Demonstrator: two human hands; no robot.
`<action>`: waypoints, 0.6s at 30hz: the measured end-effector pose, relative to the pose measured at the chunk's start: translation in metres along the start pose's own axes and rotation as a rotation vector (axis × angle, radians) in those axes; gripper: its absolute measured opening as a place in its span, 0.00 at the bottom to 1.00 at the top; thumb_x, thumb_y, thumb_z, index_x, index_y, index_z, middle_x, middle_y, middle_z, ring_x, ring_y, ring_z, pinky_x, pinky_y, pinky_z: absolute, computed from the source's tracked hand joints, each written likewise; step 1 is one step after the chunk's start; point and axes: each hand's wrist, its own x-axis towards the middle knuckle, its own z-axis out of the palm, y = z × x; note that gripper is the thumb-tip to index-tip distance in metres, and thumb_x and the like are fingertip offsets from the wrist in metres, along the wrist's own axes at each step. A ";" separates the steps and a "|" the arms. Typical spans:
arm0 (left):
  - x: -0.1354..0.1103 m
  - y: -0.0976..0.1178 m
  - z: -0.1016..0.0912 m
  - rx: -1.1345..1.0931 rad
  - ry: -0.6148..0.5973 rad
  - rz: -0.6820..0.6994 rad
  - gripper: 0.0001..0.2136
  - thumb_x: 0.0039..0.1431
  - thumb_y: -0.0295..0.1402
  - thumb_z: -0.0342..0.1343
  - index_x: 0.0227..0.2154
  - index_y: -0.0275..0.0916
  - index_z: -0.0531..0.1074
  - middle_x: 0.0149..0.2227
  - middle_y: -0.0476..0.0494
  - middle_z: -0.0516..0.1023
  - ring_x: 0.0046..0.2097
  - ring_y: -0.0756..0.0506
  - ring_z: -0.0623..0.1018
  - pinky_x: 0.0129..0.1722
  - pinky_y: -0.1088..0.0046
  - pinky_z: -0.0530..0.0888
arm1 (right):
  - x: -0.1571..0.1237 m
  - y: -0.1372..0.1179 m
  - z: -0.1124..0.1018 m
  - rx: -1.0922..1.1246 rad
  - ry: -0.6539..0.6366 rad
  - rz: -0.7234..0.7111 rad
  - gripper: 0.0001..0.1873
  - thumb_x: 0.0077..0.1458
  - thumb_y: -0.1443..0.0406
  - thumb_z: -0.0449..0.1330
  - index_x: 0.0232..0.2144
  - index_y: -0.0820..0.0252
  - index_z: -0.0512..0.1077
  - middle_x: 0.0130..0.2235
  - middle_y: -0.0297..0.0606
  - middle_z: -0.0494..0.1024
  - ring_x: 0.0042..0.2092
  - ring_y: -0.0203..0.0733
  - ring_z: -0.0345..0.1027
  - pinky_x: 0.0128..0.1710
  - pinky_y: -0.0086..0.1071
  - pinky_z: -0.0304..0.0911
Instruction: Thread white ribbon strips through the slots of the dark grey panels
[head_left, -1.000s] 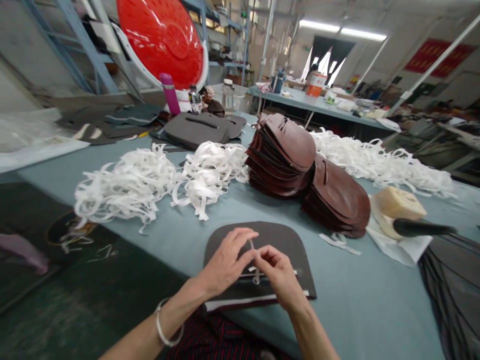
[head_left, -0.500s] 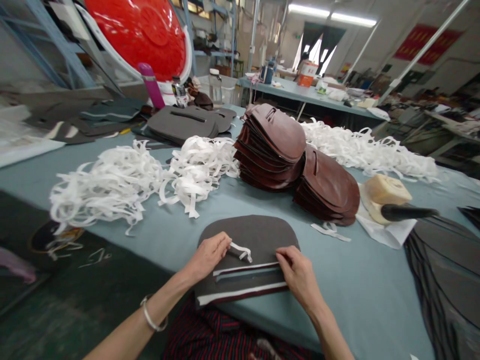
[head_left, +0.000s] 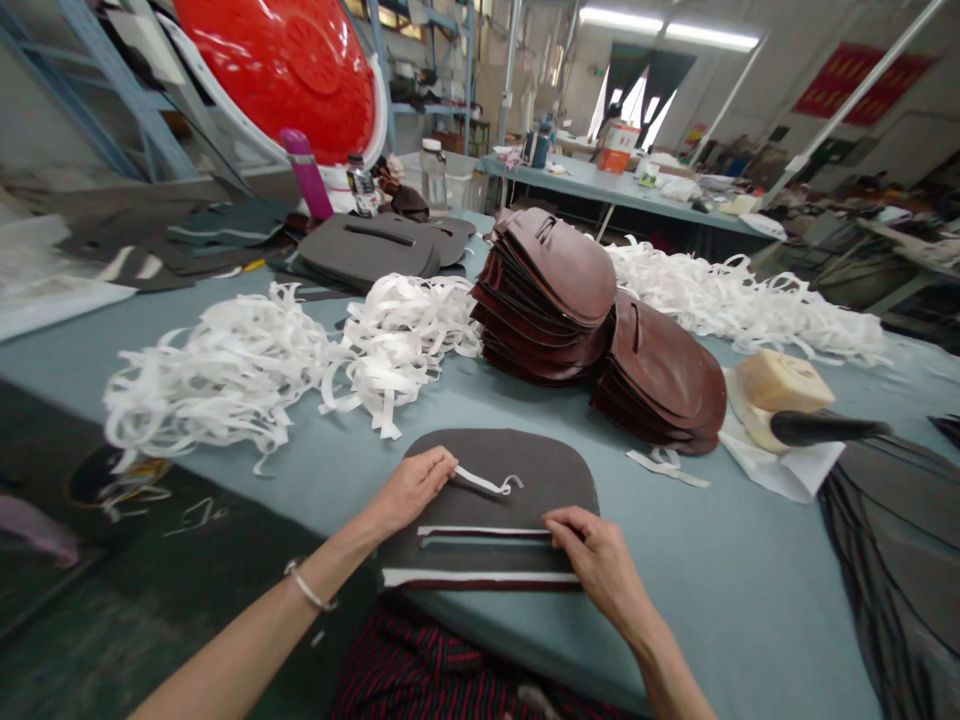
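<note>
A dark grey rounded panel (head_left: 525, 465) with a slot lined in white lies at the near table edge. My left hand (head_left: 411, 488) is closed on a short peeled white strip (head_left: 487, 485) that trails to the right over the panel. My right hand (head_left: 596, 560) presses its curled fingertips on the right end of the slot's white edge (head_left: 480, 531). Another white strip (head_left: 480, 577) runs along the panel's near edge.
Heaps of white strips (head_left: 225, 365) lie left and behind right (head_left: 750, 300). Two stacks of brown leather pieces (head_left: 555, 290) stand beyond the panel. A tan block with a black-handled tool (head_left: 817, 428) sits right. Grey panels (head_left: 367, 250), a pink bottle (head_left: 306, 172) and a red disc (head_left: 292, 60) are at the back.
My hands, pinched together over the slot a second ago, have moved apart. The left has pulled the white strip off to the left; the right now presses the slot's right end.
</note>
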 end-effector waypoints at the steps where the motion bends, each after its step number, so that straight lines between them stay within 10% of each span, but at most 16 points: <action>1: 0.005 0.000 -0.002 0.008 -0.015 0.006 0.17 0.62 0.46 0.43 0.28 0.38 0.64 0.21 0.55 0.59 0.24 0.53 0.60 0.24 0.78 0.59 | -0.005 0.005 -0.007 0.001 -0.004 0.039 0.13 0.58 0.59 0.54 0.30 0.56 0.77 0.25 0.33 0.74 0.28 0.38 0.66 0.30 0.29 0.60; 6: 0.030 0.005 -0.007 0.046 -0.097 0.037 0.16 0.60 0.45 0.46 0.30 0.37 0.69 0.20 0.56 0.58 0.23 0.53 0.59 0.23 0.77 0.57 | -0.011 0.012 -0.017 -0.030 0.121 0.054 0.13 0.60 0.59 0.52 0.34 0.57 0.76 0.27 0.35 0.74 0.31 0.39 0.68 0.33 0.30 0.62; 12: 0.032 0.011 -0.005 0.089 -0.113 0.039 0.18 0.60 0.46 0.45 0.31 0.36 0.69 0.20 0.55 0.59 0.24 0.53 0.60 0.24 0.78 0.58 | 0.031 -0.010 0.031 -0.161 0.120 -0.253 0.18 0.60 0.68 0.48 0.48 0.52 0.71 0.51 0.41 0.70 0.48 0.40 0.67 0.46 0.30 0.62; 18: 0.010 0.015 -0.023 0.120 -0.115 -0.001 0.17 0.59 0.46 0.46 0.34 0.37 0.71 0.21 0.54 0.63 0.22 0.52 0.62 0.22 0.78 0.59 | 0.042 -0.003 0.036 -0.185 0.172 -0.185 0.12 0.60 0.67 0.49 0.32 0.57 0.72 0.34 0.38 0.73 0.36 0.39 0.67 0.40 0.31 0.61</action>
